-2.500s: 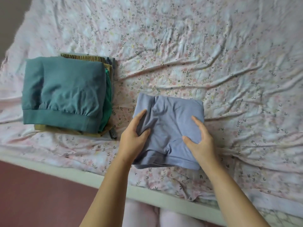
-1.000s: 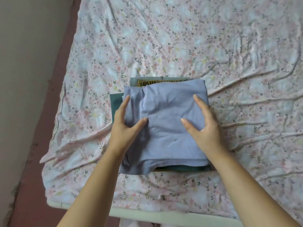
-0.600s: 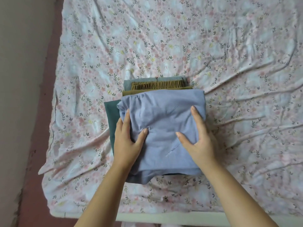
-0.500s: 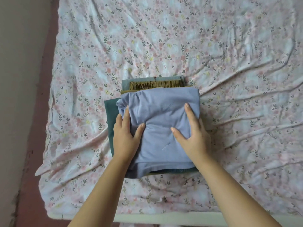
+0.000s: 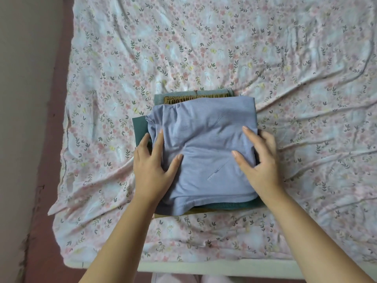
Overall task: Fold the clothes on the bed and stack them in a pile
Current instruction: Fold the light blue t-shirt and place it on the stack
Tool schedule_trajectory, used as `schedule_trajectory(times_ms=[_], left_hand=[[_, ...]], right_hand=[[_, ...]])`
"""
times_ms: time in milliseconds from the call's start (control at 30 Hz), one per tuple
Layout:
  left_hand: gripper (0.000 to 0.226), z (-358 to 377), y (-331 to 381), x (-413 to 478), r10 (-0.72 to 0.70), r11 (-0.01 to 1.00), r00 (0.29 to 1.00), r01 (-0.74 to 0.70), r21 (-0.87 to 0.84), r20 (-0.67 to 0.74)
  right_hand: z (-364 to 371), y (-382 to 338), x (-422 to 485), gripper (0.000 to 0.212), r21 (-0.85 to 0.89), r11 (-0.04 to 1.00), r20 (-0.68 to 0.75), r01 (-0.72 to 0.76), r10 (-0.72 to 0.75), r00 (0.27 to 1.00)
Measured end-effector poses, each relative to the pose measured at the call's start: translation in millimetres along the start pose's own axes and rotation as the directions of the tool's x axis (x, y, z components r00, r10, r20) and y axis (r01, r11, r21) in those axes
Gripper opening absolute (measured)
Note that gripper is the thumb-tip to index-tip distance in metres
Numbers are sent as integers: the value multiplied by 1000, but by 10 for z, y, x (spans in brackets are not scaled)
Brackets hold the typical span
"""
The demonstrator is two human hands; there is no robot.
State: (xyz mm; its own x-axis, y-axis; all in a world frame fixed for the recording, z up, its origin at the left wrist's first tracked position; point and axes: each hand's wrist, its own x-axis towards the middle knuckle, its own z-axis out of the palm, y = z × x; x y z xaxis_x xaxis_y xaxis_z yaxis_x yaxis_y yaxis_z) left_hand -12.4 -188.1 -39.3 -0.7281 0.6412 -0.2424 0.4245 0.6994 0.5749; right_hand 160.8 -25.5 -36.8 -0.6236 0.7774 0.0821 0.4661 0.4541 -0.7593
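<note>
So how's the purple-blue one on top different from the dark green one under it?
The lavender garment is pale; the teal garment is dark. The lavender garment lies on top in full view; the teal garment sits beneath it, showing only at its left and front edges. Both are folded, in one pile.

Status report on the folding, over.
Left hand and right hand hold folded lavender fabric garment by sides. Set atop teal-and-olive clothes pile. Nothing blocking.
</note>
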Motion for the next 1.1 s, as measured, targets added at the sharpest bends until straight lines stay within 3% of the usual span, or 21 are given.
schedule_trajectory(times_ms=[100, 200, 333, 567, 767, 967, 1100], left_hand=[[75, -17, -61, -124, -53, 998, 995, 55, -11, 79], [79, -1, -155, -143, -100, 991, 982, 113, -71, 159], [81, 61, -214, -35, -149, 975, 949, 188, -119, 279], [79, 211, -309, 133, -86, 977, 966, 130, -169, 242], [82, 204, -283, 199, -48, 998, 971, 59, -39, 233], [89, 169, -250, 274, -70, 985, 931, 120, -120, 357], [89, 158, -59, 184, -42, 991, 939, 83, -105, 342]], right_hand=[[-92, 27, -83, 53, 41, 995, 138, -93, 87, 987], [-71, 51, -48, 54, 56, 966, 345, -250, 216, 913], [13, 178, 92, 60, 39, 946, 480, -321, 264, 837], [133, 304, 174, 61, 98, 931, 486, -353, 264, 833], [74, 403, 280, 62, -4, 917, 568, -399, 330, 754], [44, 380, 333, 59, -52, 902, 621, -428, 365, 694], [21, 427, 330, 67, 33, 885, 599, -465, 355, 718]])
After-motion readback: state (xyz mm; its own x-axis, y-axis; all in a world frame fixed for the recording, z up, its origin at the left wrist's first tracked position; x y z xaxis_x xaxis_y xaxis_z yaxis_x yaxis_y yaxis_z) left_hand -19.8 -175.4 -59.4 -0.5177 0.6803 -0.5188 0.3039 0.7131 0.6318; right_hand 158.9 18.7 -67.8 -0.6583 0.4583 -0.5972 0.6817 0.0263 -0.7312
